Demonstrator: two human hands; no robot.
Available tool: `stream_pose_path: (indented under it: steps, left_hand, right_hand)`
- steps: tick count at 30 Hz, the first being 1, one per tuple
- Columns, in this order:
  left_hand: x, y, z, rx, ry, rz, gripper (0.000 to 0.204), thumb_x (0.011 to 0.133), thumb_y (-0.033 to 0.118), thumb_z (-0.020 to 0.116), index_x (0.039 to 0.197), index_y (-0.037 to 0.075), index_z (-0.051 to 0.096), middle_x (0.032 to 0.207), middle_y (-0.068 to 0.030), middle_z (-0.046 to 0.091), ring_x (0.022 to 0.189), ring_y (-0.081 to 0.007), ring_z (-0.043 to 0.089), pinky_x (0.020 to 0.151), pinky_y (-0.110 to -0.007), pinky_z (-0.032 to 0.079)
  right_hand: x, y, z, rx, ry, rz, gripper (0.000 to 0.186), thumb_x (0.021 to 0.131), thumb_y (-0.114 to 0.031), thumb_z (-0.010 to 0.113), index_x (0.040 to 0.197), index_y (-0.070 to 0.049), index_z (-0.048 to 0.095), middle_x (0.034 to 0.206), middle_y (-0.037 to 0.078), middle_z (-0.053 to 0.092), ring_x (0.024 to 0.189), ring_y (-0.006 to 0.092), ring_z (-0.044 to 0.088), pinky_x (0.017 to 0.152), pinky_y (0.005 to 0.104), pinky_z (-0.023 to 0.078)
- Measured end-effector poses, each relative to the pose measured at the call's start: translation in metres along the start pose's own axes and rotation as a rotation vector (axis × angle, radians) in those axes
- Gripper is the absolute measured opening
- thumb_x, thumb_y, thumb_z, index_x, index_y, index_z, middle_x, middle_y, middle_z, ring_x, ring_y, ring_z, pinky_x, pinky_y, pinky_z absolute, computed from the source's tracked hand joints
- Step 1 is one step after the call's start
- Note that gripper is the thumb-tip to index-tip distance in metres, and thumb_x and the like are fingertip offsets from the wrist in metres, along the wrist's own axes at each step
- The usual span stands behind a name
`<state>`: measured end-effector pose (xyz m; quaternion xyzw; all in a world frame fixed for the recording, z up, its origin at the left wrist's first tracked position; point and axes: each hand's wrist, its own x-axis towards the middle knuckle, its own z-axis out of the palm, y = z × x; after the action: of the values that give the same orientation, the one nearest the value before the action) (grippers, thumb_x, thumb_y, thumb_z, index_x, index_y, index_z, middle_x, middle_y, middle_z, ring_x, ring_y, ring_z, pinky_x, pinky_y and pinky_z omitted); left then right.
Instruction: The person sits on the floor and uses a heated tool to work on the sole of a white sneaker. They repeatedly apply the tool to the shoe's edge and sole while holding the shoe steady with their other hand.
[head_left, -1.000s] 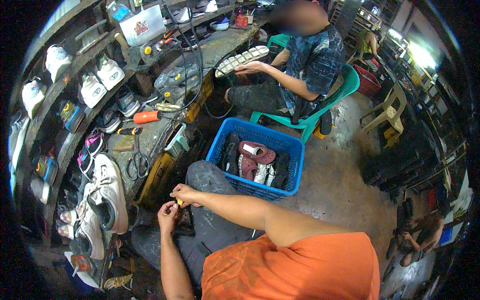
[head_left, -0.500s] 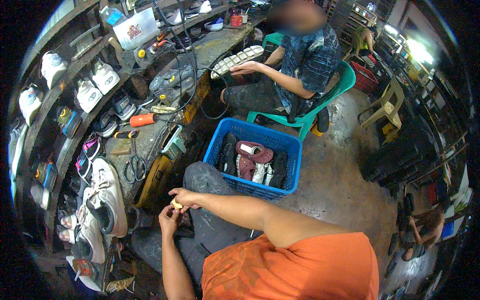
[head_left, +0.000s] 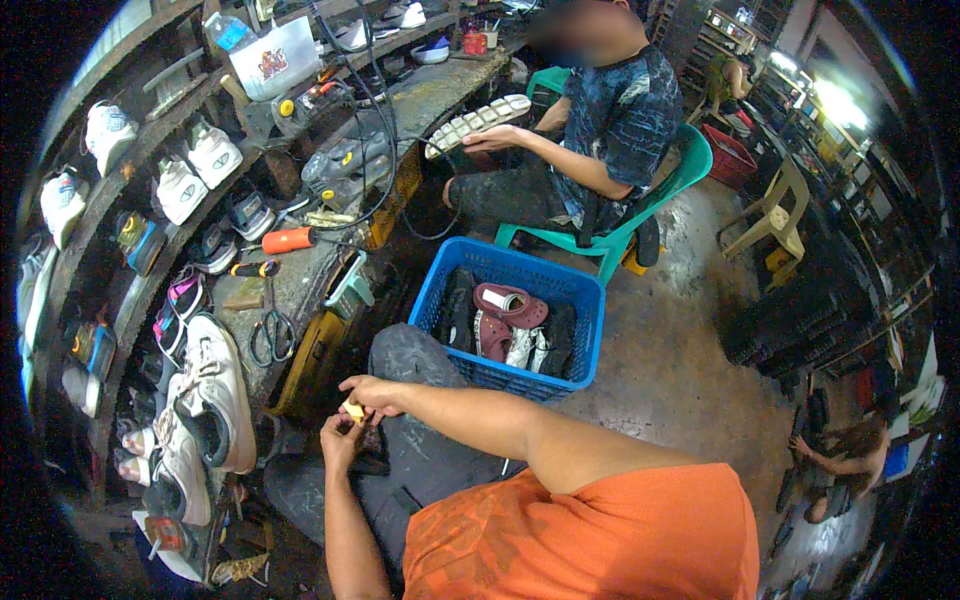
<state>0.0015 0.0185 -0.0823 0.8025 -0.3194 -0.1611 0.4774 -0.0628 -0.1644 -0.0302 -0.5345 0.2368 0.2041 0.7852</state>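
A small pale-yellow piece (head_left: 354,411), too small to name, sits between my two hands above my lap. My right hand (head_left: 372,395) closes on it from above, with the index finger reaching out past it. From below, the fingertips of my left hand (head_left: 340,443) are pinched at its lower edge. Both hands are close together beside my dark trouser knee (head_left: 405,362). What lies under my fingers is partly hidden.
A blue basket (head_left: 510,388) with maroon clogs and dark shoes stands ahead. The left workbench (head_left: 235,320) bears scissors (head_left: 271,335), an orange-handled tool (head_left: 288,240) and white sneakers (head_left: 220,400). A co-worker (head_left: 610,130) on a green chair (head_left: 690,170) holds a shoe sole (head_left: 478,124).
My hands stay nearly in place; the yellow piece has tilted slightly between my fingers. At the far right, another person's arm has shifted toward the left.
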Motion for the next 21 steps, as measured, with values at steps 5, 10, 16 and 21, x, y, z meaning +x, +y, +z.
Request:
stream_pose_path:
  steps: [5, 10, 16, 21]
  left_hand:
    - [-0.002, 0.015, -0.002, -0.065, -0.102, -0.16, 0.018, 0.078, 0.002, 0.081, 0.086, 0.001, 0.066, 0.078, 0.0004, 0.062, 0.072, -0.0097, 0.056, 0.066, -0.027, 0.046]
    - [-0.003, 0.023, -0.004, -0.113, -0.28, -0.258, 0.018, 0.081, 0.009, 0.082, 0.083, 0.002, 0.066, 0.078, 0.0, 0.066, 0.071, -0.0092, 0.057, 0.067, -0.028, 0.047]
    - [-0.007, 0.027, -0.006, -0.079, -0.343, -0.286, 0.016, 0.087, 0.01, 0.078, 0.08, 0.002, 0.065, 0.073, 0.0006, 0.064, 0.065, -0.008, 0.054, 0.059, -0.027, 0.043]
    - [-0.007, 0.027, -0.002, -0.101, -0.257, -0.205, 0.018, 0.086, 0.009, 0.078, 0.078, 0.001, 0.063, 0.072, 0.0, 0.062, 0.065, -0.0086, 0.053, 0.06, -0.029, 0.044]
  right_hand:
    - [0.014, 0.01, 0.003, -0.091, 0.042, -0.041, 0.066, 0.098, -0.008, 0.049, 0.158, -0.014, 0.023, 0.103, 0.01, 0.07, 0.078, 0.0249, 0.07, 0.064, 0.0496, 0.053]
    - [0.015, 0.017, 0.009, -0.519, 0.103, -0.105, 0.078, 0.087, -0.001, 0.055, 0.158, -0.007, 0.024, 0.083, 0.014, 0.071, 0.057, 0.0239, 0.066, 0.044, 0.0369, 0.049]
    - [0.01, 0.019, 0.013, -0.549, 0.128, -0.24, 0.079, 0.08, 0.004, 0.057, 0.154, -0.002, 0.031, 0.078, 0.014, 0.071, 0.058, 0.0225, 0.067, 0.049, 0.0366, 0.052]
    - [0.018, 0.021, 0.009, -0.484, 0.137, -0.225, 0.068, 0.086, 0.001, 0.05, 0.152, -0.002, 0.035, 0.09, 0.016, 0.072, 0.06, 0.0218, 0.067, 0.05, 0.0356, 0.052]
